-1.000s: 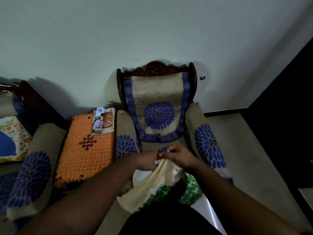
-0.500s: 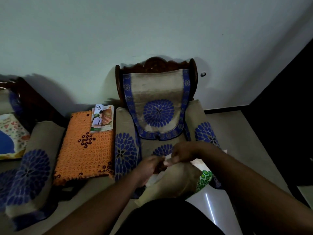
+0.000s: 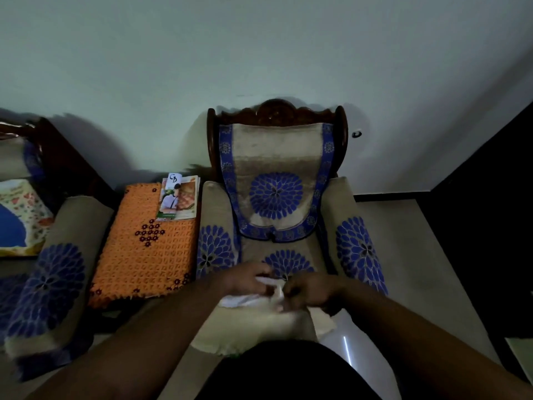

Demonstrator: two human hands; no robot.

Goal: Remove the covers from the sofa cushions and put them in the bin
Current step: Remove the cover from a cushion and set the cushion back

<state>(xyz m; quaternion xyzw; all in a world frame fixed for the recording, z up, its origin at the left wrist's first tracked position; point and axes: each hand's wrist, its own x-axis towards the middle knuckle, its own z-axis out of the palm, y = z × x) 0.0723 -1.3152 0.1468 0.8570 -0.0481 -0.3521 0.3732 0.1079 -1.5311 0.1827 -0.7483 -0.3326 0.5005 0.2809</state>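
Both hands, left (image 3: 248, 280) and right (image 3: 310, 291), pinching cover (image 3: 259, 319) edge at lower centre, opening it for removal.

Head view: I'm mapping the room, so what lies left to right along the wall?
Floral cushion → sofa armrest → orange crocheted mat with booklets on it → armchair → dark doorway.

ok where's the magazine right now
In the head view the magazine lies left of centre, on the far corner of the orange mat, beside the armchair.
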